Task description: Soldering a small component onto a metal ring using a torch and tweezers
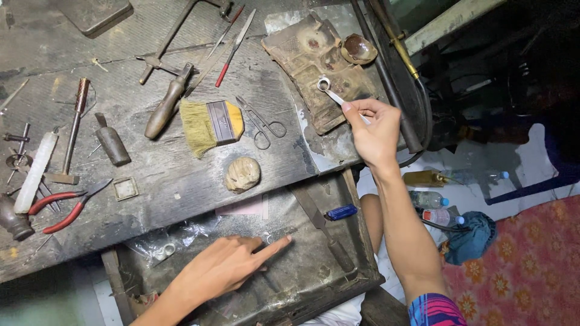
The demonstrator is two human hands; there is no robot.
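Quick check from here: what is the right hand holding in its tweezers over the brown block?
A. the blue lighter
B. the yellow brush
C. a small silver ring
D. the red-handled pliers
C. The right hand grips white tweezers whose tips pinch a small silver ring above the brown block; the left hand only points in the drawer.

Brush (211, 124), scissors (261, 124), red-handled pliers (63, 205)

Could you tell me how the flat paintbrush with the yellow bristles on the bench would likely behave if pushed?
The paintbrush lies flat and wide, so it would probably slide, not roll. Its splayed bristles look soft and would likely bend. It seems light.
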